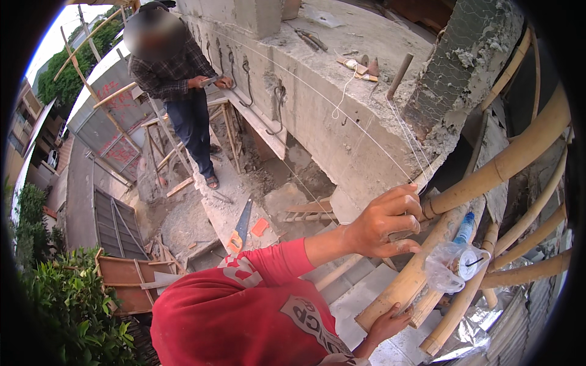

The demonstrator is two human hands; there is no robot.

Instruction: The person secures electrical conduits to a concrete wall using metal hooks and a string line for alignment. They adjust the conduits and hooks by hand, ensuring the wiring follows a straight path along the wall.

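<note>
Concrete beam (329,146) spreads ahead and up-left of my left hand (387,222), its long face running away from my fingers. A co-worker in a plaid shirt (162,79) stands beside it, well apart from both my hands, to their left. An upper bamboo pole (506,158) slants up and away just right of my left fingers; under them lies a thicker bamboo pole (408,276), and my right hand (387,324) is against it near its cut end. I can't tell whether that hand is clamped on the bamboo or only resting there. Well left of my left wrist lies an orange-handled handsaw (241,226). Right of both hands, a clear plastic bag (441,268) sits on the poles, just beside a blue bottle (466,228). Thinnest of all, the white string (373,143) stretches up-left from my left fingertips, its long axis along the beam, so my left hand is much the nearer. Those fingers are bent, the thumb apart from them; whether they pinch the string, I can't tell.
</note>
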